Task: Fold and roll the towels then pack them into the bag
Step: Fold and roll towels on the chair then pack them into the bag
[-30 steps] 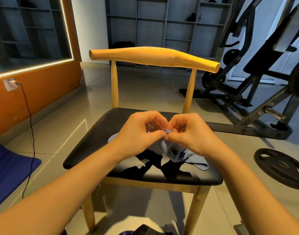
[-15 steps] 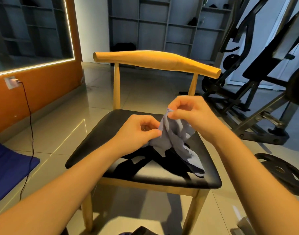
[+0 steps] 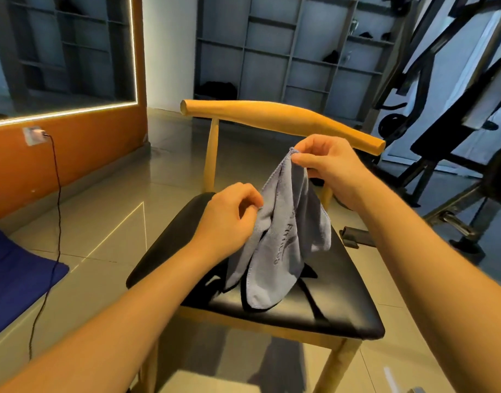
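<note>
A pale grey-blue towel [image 3: 283,245] hangs crumpled above the black seat of a wooden chair [image 3: 348,296], its lower end resting on the seat. My right hand [image 3: 326,163] pinches the towel's top corner between thumb and fingers, raised over the seat. Lower and to the left, my left hand [image 3: 229,219] grips the towel's left edge. Faint lettering shows on the cloth. No bag is visible.
The chair's curved wooden backrest [image 3: 286,120] stands just behind my hands. Gym machines [image 3: 453,114] and a dark bar fill the right side. A blue mat [image 3: 13,273] and a black cable [image 3: 55,222] lie on the tiled floor at the left.
My right hand has lifted the towel's corner up and to the right, away from my left hand. The towel has come off the seat and now hangs stretched between both hands.
</note>
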{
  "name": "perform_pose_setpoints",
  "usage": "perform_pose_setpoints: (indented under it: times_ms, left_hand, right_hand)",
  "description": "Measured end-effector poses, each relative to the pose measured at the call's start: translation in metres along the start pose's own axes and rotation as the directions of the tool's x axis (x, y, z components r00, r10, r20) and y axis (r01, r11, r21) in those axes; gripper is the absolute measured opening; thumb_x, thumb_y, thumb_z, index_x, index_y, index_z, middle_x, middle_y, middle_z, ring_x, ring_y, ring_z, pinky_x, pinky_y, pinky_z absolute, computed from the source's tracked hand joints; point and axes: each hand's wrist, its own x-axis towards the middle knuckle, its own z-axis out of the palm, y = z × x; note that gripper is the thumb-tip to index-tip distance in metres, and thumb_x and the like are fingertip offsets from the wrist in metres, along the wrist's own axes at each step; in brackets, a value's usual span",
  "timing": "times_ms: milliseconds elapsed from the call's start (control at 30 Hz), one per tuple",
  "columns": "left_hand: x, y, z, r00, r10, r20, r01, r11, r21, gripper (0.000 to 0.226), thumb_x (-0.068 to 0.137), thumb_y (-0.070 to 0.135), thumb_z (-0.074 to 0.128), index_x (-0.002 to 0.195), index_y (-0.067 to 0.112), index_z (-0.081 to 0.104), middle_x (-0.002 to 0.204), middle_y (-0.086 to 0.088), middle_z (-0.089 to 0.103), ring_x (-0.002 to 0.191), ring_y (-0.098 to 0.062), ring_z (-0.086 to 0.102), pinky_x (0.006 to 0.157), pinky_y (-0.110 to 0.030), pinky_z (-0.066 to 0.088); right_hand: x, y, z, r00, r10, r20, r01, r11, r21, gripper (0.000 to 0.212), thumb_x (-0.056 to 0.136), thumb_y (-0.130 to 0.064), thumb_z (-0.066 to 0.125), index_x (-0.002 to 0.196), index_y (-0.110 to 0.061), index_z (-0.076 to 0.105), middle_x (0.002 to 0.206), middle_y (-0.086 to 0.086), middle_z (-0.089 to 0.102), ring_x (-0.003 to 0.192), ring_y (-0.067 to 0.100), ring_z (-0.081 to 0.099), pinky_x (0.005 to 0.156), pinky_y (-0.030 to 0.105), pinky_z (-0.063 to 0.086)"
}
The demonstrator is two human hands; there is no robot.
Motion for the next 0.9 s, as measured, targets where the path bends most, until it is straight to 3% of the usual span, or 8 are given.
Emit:
perform_pose_setpoints:
  times_ms: [133,267,433,467,533,633,800,900]
  left_hand:
    - [-0.010,-0.004,0.012,0.992,-0.112,0.063,0.115,0.993,-0.040,0.014,0.085,0.009,0.069,0.085,0.022,0.072,0.081,0.010,0.069,0.076,-0.009,0.065,0.077,-0.038,0.056]
    - [-0.019,-0.007,0.023,0.976,-0.139,0.167,0.149,0.988,-0.050,0.015,0.081,0.011,0.073,0.084,0.025,0.072,0.081,0.010,0.070,0.078,-0.011,0.067,0.078,-0.041,0.057]
    - [-0.005,-0.020,0.008,0.991,0.060,-0.122,-0.029,0.969,0.245,0.015,0.086,0.003,0.065,0.089,0.017,0.066,0.090,0.005,0.063,0.085,-0.014,0.059,0.077,-0.035,0.050]
    - [-0.006,-0.023,0.007,0.994,0.056,-0.092,-0.033,0.973,0.230,0.016,0.086,0.003,0.065,0.089,0.018,0.066,0.090,0.006,0.062,0.083,-0.013,0.058,0.076,-0.033,0.050]
    - [-0.016,-0.022,0.013,0.993,0.005,0.116,-0.023,0.988,0.153,0.021,0.084,0.003,0.066,0.088,0.023,0.067,0.087,0.009,0.063,0.078,-0.008,0.058,0.074,-0.034,0.051]
    - [-0.038,-0.021,0.028,0.922,-0.037,0.386,-0.019,0.990,0.139,0.021,0.086,0.009,0.067,0.092,0.028,0.073,0.086,0.011,0.065,0.078,-0.008,0.059,0.073,-0.036,0.053]
    - [-0.057,-0.020,0.034,0.891,-0.065,0.449,0.017,0.994,0.110,0.020,0.089,0.010,0.064,0.091,0.027,0.075,0.078,0.011,0.068,0.072,-0.010,0.059,0.067,-0.028,0.048]
    - [-0.066,-0.014,0.037,0.881,-0.139,0.451,0.121,0.990,0.068,0.022,0.090,0.009,0.061,0.091,0.027,0.074,0.082,0.008,0.070,0.072,-0.014,0.062,0.069,-0.038,0.053]
  right_hand:
    - [0.003,0.004,-0.003,0.991,0.050,-0.123,-0.046,0.998,0.035,0.008,0.093,-0.014,0.071,0.085,-0.015,0.070,0.097,0.013,0.074,0.095,0.028,0.070,0.092,0.050,0.059]
    - [0.004,0.013,-0.015,0.988,0.084,-0.129,-0.072,0.993,0.095,0.006,0.084,-0.019,0.072,0.078,-0.017,0.069,0.101,0.016,0.074,0.103,0.033,0.070,0.096,0.053,0.056]
    - [0.001,0.036,-0.021,0.970,0.153,-0.190,-0.148,0.988,0.039,0.011,0.088,-0.014,0.072,0.077,-0.016,0.071,0.091,0.011,0.073,0.098,0.028,0.069,0.089,0.044,0.058]
    - [-0.001,0.041,-0.020,0.965,0.164,-0.206,-0.162,0.986,0.027,0.011,0.088,-0.013,0.072,0.077,-0.017,0.072,0.089,0.010,0.073,0.096,0.026,0.069,0.085,0.040,0.057]
    - [-0.003,0.048,-0.019,0.948,0.193,-0.252,-0.191,0.981,0.033,0.010,0.089,-0.013,0.073,0.079,-0.016,0.072,0.088,0.005,0.071,0.093,0.019,0.067,0.077,0.030,0.052]
    - [-0.007,0.057,-0.021,0.921,0.250,-0.300,-0.237,0.968,0.079,0.008,0.090,-0.013,0.073,0.083,-0.015,0.072,0.091,0.003,0.070,0.090,0.013,0.065,0.072,0.025,0.050]
    - [-0.015,0.069,-0.024,0.888,0.296,-0.353,-0.274,0.955,0.113,0.004,0.090,-0.014,0.074,0.086,-0.014,0.073,0.096,0.007,0.071,0.084,0.013,0.063,0.065,0.021,0.046]
    - [-0.018,0.071,-0.026,0.878,0.310,-0.364,-0.283,0.951,0.126,0.005,0.090,-0.013,0.074,0.086,-0.015,0.073,0.095,0.006,0.070,0.082,0.012,0.062,0.062,0.020,0.044]
